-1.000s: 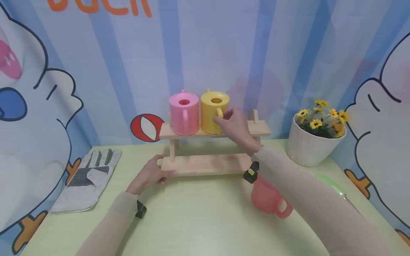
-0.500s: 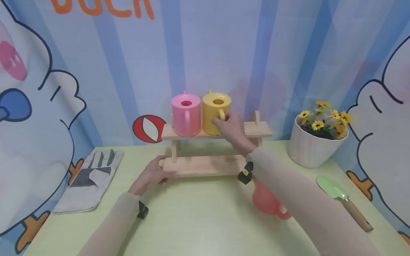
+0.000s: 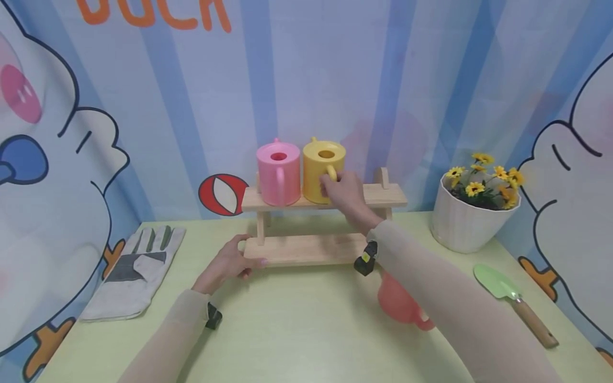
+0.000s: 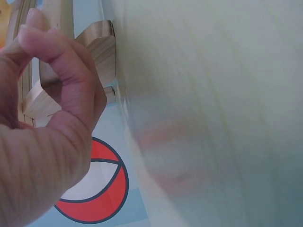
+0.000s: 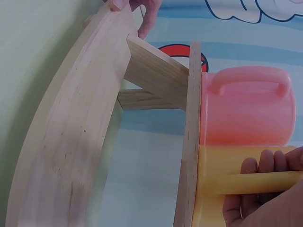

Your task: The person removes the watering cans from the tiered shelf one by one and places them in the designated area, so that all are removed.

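My right hand (image 3: 347, 196) holds the handle of a yellow watering can (image 3: 313, 173), its fingers curled through the handle in the right wrist view. That can stands upright on the top board of a two-tier wooden shelf (image 3: 304, 250), right beside a pink watering can (image 3: 281, 181). At the shelf's left end, my left hand (image 3: 226, 260) grips the lower board, thumb on its front edge and fingers around the end. A coral-red watering can (image 3: 398, 300) is on the table under my right forearm, which partly hides it.
A grey-white work glove (image 3: 126, 284) lies at the left of the table. To the right stand a white flowerpot (image 3: 469, 223) with yellow flowers and, nearer, a green trowel (image 3: 498, 282) with a wooden handle. A printed cloth hangs behind the shelf.
The head view has shifted slightly. My right forearm has moved a little left, uncovering the trowel, and the fingers have closed more around the yellow can's handle. The left hand keeps its grip.
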Demonstrator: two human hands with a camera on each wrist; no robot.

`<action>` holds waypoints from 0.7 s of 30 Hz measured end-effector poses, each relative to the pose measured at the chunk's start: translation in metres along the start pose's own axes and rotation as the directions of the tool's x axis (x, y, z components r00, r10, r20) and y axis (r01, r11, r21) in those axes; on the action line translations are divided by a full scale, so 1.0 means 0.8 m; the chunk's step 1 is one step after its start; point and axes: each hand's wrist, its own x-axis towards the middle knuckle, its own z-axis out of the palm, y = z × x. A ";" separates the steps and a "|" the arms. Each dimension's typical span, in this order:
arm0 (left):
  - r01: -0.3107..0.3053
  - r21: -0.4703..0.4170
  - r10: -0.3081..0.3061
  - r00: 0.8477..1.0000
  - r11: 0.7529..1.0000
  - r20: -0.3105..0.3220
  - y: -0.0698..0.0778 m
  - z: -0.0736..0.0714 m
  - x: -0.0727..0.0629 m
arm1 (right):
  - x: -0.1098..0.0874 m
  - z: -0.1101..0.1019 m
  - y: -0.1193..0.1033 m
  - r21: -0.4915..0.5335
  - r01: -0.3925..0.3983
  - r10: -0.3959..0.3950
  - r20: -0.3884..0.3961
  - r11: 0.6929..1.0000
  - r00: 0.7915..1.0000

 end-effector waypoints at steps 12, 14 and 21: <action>-0.007 -0.006 0.007 1.000 1.000 0.005 0.000 -0.001 0.000 | 0.008 0.009 -0.002 0.189 -0.054 0.052 0.018 0.980 0.999; -0.008 -0.004 0.008 1.000 1.000 0.004 0.000 -0.001 0.000 | 0.008 0.009 -0.002 0.206 -0.053 0.050 0.020 0.977 0.999; 0.004 0.016 -0.004 1.000 1.000 -0.004 -0.002 0.000 0.001 | 0.009 0.008 0.001 0.249 -0.043 0.033 0.043 0.968 0.999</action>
